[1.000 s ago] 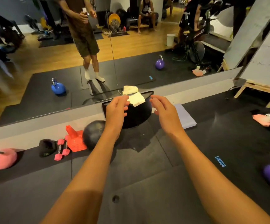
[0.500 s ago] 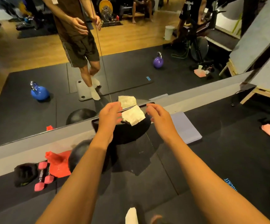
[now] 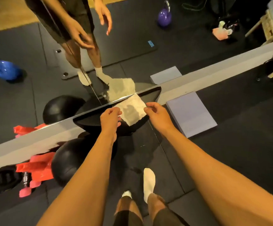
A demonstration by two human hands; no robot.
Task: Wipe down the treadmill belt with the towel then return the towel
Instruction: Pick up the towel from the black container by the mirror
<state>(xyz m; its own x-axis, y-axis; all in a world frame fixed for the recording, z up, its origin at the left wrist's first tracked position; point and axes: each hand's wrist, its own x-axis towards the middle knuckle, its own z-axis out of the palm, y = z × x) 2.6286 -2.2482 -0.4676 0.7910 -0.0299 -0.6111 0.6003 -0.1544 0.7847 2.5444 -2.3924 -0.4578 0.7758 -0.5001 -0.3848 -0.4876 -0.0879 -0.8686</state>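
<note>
Frame centre: left hand [image 3: 110, 117] and right hand [image 3: 157, 113], fingers curled, each pinch opposite edges of white towel [image 3: 131, 110] lying on black pad [image 3: 86, 122] against mirror.

Lighting is dim and warm. The white towel [image 3: 133, 114] is the brightest area and carries a soft shadow. The black floor mats [image 3: 230, 160] lose detail. A thin glare line runs along the lower edge of the mirror [image 3: 181, 51]. Wide-angle distortion bends the frame edges, and the near forearms [image 3: 86, 185] are soft.
</note>
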